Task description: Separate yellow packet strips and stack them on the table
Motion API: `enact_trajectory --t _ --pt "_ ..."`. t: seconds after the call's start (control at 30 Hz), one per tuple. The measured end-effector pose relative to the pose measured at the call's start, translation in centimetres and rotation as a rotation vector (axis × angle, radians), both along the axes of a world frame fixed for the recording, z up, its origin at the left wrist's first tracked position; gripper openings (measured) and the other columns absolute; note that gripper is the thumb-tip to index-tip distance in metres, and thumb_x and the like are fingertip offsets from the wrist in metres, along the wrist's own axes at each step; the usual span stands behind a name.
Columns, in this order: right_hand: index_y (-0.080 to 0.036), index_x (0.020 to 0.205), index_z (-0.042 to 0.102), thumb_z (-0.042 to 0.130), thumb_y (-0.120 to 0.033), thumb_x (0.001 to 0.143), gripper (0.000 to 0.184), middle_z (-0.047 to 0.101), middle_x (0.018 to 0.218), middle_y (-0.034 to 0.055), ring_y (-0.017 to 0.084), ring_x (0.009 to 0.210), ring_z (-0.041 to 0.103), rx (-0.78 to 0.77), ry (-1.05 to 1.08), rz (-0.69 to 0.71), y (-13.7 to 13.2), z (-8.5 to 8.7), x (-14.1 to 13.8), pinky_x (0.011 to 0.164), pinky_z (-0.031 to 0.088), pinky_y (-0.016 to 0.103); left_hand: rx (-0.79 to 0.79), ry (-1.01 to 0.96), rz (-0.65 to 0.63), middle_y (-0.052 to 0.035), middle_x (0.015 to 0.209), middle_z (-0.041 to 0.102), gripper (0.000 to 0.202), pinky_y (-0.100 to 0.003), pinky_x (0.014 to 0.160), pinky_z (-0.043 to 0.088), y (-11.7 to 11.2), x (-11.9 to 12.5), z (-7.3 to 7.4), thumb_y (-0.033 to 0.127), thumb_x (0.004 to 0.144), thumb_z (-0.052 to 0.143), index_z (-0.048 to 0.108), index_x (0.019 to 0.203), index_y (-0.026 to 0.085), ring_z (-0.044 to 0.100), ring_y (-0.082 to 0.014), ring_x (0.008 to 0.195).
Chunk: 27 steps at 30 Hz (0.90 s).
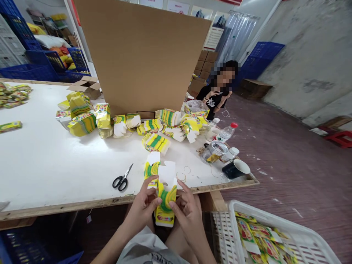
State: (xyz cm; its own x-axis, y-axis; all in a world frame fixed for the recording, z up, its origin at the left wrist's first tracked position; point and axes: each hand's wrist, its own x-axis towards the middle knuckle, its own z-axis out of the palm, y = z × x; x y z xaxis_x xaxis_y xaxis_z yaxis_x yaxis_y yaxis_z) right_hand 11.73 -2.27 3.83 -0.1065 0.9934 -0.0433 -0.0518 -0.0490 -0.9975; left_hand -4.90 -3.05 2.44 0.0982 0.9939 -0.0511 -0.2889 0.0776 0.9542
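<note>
Between both hands, just over the table's front edge, is a yellow and green carton [166,200] with its white top flap standing up. My left hand [146,201] grips its left edge, thumb on the front face. My right hand [187,203] pinches the right edge the same way. Just behind it on the table lies another carton [151,169] of the same print, partly covered by the held one. Black-handled scissors [121,180] lie to the left of my left hand. A stack of flat cartons [156,143] sits farther back.
Bundles of flat cartons [82,123] line the foot of a tall cardboard sheet [145,55]. Bottles, a clear jar [214,152] and a dark mug [235,169] stand by the right edge. A white basket [277,216] of cartons is at lower right; a person [217,93] is beyond the table.
</note>
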Motion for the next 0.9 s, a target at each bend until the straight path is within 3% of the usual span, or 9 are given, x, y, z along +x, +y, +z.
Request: enact_trajectory --t 0.07,0.2,0.33,0.43,0.57,0.67,0.73,0.9 --pt "-0.024 0.127 0.057 0.07 -0.035 0.082 0.048 0.071 0.108 0.0082 0.024 0.098 0.067 0.01 0.006 0.085 0.4 0.4 0.6 0.084 0.055 0.035 0.01 -0.002 -0.105 -0.004 0.088 0.069 0.05 -0.025 0.074 0.047 -0.1 -0.6 0.6 0.033 0.087 0.065 0.045 0.131 0.022 0.062 -0.0169 0.081" --pt "-0.02 0.092 0.069 0.064 -0.039 0.086 0.02 0.069 0.081 0.0038 0.019 0.076 0.063 0.081 -0.112 0.135 1.1 1.0 1.5 0.067 0.051 0.026 -0.047 -0.152 -0.242 -0.0039 0.094 0.07 0.036 -0.023 0.073 0.047 -0.4 -0.7 1.5 0.03 0.082 0.071 0.055 0.113 0.023 0.064 -0.0159 0.082" --pt "-0.02 0.073 0.067 0.061 -0.04 0.088 0.026 0.062 0.068 0.0015 0.017 0.067 0.057 0.169 -0.225 0.106 1.5 1.4 1.5 0.063 0.046 0.025 -0.099 -0.241 -0.297 -0.0048 0.097 0.072 0.056 -0.027 0.072 0.051 -0.4 -0.5 1.5 0.031 0.081 0.073 0.045 0.129 0.029 0.069 -0.0192 0.083" --pt "-0.021 0.078 0.066 0.064 -0.039 0.086 0.02 0.066 0.074 0.0027 0.019 0.071 0.061 0.172 -0.199 0.048 1.6 1.4 1.3 0.066 0.049 0.026 -0.119 -0.251 -0.312 -0.0062 0.1 0.073 0.066 -0.029 0.074 0.053 0.0 -0.7 1.1 0.031 0.078 0.075 0.042 0.136 0.03 0.071 -0.0212 0.084" --pt "-0.023 0.098 0.061 0.066 -0.045 0.084 0.026 0.07 0.082 0.0039 0.019 0.073 0.065 0.129 -0.08 -0.118 2.0 1.2 1.7 0.065 0.052 0.027 -0.082 -0.15 -0.22 -0.0082 0.101 0.075 0.046 -0.03 0.077 0.052 0.4 -0.9 0.4 0.03 0.079 0.073 0.056 0.121 0.024 0.07 -0.0224 0.088" --pt "-0.02 0.11 0.062 0.066 -0.044 0.083 0.037 0.069 0.072 0.0016 0.018 0.066 0.064 0.01 -0.091 0.059 2.1 1.4 1.7 0.064 0.051 0.028 -0.057 -0.046 -0.148 -0.0092 0.101 0.075 0.045 -0.032 0.078 0.052 0.5 -0.6 0.2 0.031 0.082 0.07 0.055 0.123 0.022 0.069 -0.0235 0.088" --pt "-0.02 0.115 0.062 0.07 -0.04 0.08 0.041 0.071 0.075 0.0019 0.02 0.072 0.065 -0.062 -0.118 0.178 2.1 1.6 1.4 0.068 0.052 0.029 -0.042 -0.008 -0.143 -0.0102 0.104 0.074 0.046 -0.033 0.08 0.052 0.4 -0.5 0.4 0.031 0.084 0.067 0.052 0.127 0.021 0.069 -0.0241 0.09" --pt "-0.02 0.116 0.06 0.071 -0.04 0.078 0.044 0.072 0.077 0.0013 0.022 0.079 0.067 -0.084 -0.157 0.186 2.3 2.2 0.7 0.072 0.053 0.032 -0.019 0.033 -0.167 -0.0113 0.112 0.072 0.045 -0.033 0.084 0.051 0.4 -0.6 1.0 0.029 0.088 0.061 0.049 0.131 0.022 0.067 -0.0248 0.098"
